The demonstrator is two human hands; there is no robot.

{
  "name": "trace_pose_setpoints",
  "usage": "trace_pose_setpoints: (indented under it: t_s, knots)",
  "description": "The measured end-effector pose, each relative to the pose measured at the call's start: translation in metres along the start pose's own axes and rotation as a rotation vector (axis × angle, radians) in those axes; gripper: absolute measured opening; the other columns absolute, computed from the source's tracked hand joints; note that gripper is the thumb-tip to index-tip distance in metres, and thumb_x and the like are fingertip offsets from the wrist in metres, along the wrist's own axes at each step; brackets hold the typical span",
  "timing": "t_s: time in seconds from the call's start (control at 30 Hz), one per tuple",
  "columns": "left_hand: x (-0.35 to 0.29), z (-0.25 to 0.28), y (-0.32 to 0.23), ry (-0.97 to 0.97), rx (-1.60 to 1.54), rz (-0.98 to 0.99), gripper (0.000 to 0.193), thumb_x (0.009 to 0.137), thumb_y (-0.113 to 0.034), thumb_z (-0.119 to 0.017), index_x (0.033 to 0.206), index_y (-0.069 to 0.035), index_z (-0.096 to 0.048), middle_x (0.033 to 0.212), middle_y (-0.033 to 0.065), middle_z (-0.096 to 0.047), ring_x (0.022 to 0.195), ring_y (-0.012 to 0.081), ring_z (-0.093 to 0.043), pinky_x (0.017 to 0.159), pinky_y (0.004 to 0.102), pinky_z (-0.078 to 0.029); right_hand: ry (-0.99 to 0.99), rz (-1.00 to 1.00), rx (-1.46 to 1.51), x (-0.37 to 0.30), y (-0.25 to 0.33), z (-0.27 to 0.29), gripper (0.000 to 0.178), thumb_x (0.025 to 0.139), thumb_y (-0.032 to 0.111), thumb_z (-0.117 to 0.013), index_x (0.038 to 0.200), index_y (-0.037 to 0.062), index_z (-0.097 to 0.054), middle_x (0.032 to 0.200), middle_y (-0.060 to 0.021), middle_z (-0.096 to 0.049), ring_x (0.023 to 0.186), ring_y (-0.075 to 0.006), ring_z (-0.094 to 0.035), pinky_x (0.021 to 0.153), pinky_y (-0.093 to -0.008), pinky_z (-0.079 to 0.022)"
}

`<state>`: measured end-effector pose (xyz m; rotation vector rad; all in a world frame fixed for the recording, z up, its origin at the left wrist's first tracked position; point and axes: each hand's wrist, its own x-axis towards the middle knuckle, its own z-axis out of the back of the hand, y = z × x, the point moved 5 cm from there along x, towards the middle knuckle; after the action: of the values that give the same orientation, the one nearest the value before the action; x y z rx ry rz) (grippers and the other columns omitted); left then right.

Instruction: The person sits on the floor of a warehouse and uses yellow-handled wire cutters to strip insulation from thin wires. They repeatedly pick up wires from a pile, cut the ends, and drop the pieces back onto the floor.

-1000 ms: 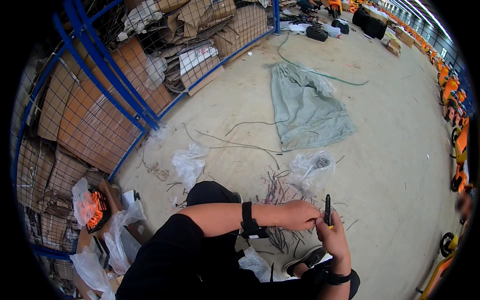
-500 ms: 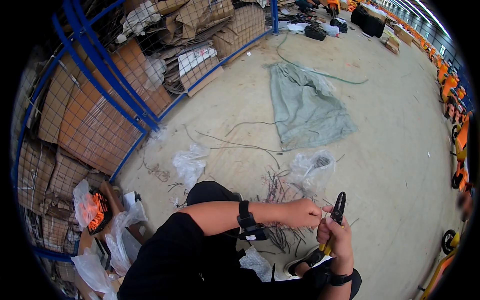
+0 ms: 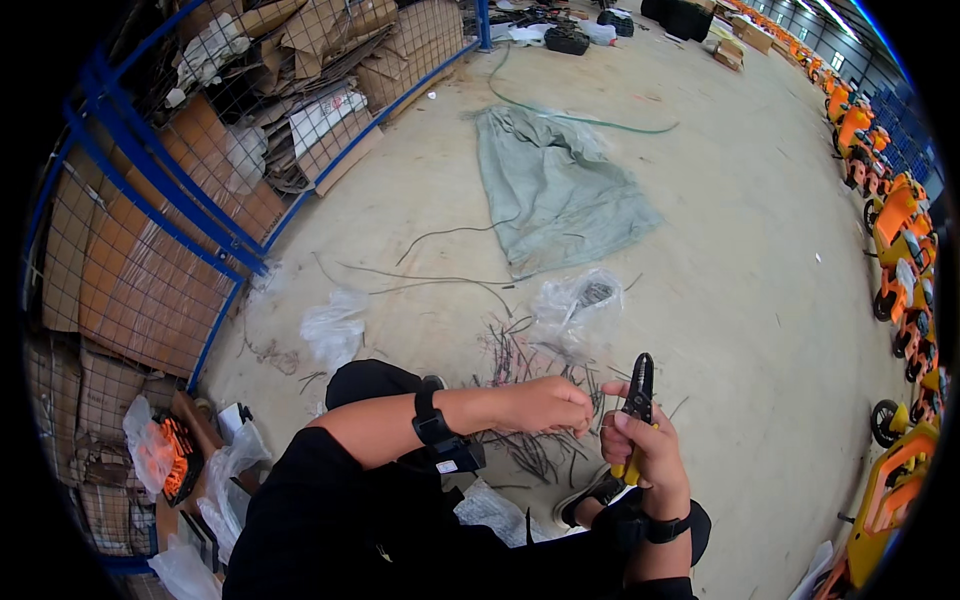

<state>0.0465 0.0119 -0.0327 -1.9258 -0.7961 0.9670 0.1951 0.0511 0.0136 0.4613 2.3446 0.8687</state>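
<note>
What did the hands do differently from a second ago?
The right hand tipped the black pliers with yellow handles from straight up to leaning slightly left, toward the left hand, whose fingertips stayed pinched close beside the tool. Nothing was let go. The pile of dark wire pieces, the clear plastic bag and the grey sack on the floor stayed put.

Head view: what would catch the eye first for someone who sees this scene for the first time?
Low in the middle, the right hand holds upright pliers with yellow grips, and the left hand reaches toward the tool. Beyond them a scatter of dark wire pieces lies on the concrete floor, with a grey-green sack spread farther off. A blue mesh cage full of cardboard fills the left.
</note>
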Motion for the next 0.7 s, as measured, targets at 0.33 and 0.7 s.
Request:
trace_pose_setpoints:
  t_s: [0.33, 0.7]
  knots:
    - [-0.005, 0.0, -0.004, -0.046, 0.071, -0.002, 0.021, 0.09, -0.02, -0.053, 0.085, -0.004, -0.065, 0.078, -0.0014, -0.061, 0.059, 0.0036, -0.045, 0.051, 0.0209, -0.034, -0.011, 0.022, -0.035, -0.002, 0.003, 0.002, 0.041, 0.091, 0.005, -0.056, 0.13, 0.0045, -0.045, 0.068, 0.0013, -0.042, 0.057, -0.0078, -0.037, 0.051, -0.0236, -0.03]
    - [-0.016, 0.007, -0.01, -0.004, 0.089, -0.004, 0.016, 0.089, -0.01, -0.052, 0.093, -0.001, -0.064, 0.084, 0.0002, -0.064, 0.057, 0.0033, -0.044, 0.05, 0.0196, -0.035, -0.058, 0.071, -0.12, -0.005, 0.012, 0.008, 0.049, 0.084, 0.01, -0.06, 0.129, 0.0012, -0.042, 0.064, 0.0024, -0.036, 0.053, -0.0073, -0.032, 0.047, -0.0233, -0.027]
